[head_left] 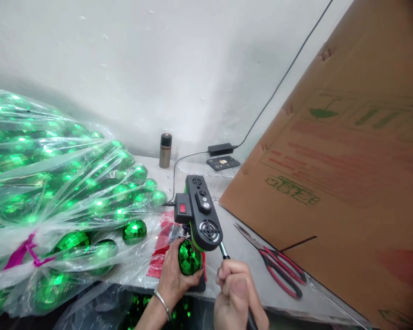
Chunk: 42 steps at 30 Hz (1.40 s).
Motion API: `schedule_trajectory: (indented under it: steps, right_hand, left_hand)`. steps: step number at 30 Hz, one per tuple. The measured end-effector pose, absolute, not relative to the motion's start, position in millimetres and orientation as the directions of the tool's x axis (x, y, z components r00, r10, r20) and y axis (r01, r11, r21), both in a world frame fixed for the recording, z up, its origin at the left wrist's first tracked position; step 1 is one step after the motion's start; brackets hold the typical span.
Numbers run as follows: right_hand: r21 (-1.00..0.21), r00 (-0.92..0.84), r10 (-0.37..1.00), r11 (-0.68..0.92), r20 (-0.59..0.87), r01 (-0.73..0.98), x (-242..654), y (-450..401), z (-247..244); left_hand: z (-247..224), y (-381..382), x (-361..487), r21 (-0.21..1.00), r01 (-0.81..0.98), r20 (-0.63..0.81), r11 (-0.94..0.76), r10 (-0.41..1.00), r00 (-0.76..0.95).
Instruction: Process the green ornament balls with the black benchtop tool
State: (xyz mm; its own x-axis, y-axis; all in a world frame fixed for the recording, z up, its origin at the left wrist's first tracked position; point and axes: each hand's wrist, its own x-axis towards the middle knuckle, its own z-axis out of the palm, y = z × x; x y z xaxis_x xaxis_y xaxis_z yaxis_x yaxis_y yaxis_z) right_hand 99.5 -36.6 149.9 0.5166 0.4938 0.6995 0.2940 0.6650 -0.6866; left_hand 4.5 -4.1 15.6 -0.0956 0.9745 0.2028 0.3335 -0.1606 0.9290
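My left hand [171,271], with a metal bangle at its wrist, is closed around a shiny green faceted ball [190,257] that looks like a Christmas bauble. The ball sits just under the front end of a black bench device [203,213] with a red switch and round vents. My right hand [239,291] is wrapped round a lever [223,250] with a metal shaft and a dark grip; its shaft runs up to the device. Below the ball, part of a dark base [198,284] shows. Whether the ball touches the device is hidden.
Clear plastic bags of green baubles [72,178] fill the left side. Red-handled scissors [278,263] lie at right, beside a large cardboard box [330,151]. Behind stand a small bottle [165,151], a power adapter [221,149] with its cable, and a phone-like dark slab [223,163].
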Motion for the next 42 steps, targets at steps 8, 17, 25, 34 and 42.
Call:
schedule_trajectory:
  steps: [8,17,25,34,42]
  right_hand:
    - [-0.669,0.473,0.502,0.678,0.724,0.305,104.6,-36.0,145.2]
    - [-0.652,0.409,0.520,0.684,0.750,0.327,110.9,-35.2,145.5]
    - [-0.683,0.505,0.503,0.675,0.702,0.277,99.5,-33.4,158.6]
    - [-0.694,0.482,0.530,0.668,0.698,0.270,102.1,-34.3,148.5]
    - [-0.630,0.475,0.450,0.695,0.756,0.345,99.4,-32.3,113.8]
  left_hand:
    - [11.0,-2.0,4.6,0.914,0.368,0.212,-0.168,0.974,-0.080]
    - [10.3,-1.5,5.4,0.909,0.377,0.226,-0.179,0.970,-0.084]
    - [15.0,-0.7,7.5,0.923,0.345,0.209,-0.171,0.975,-0.077]
    - [15.3,0.2,8.3,0.925,0.333,0.221,-0.185,0.973,-0.073]
    - [6.1,-0.1,10.9,0.914,0.342,0.268,-0.219,0.958,-0.104]
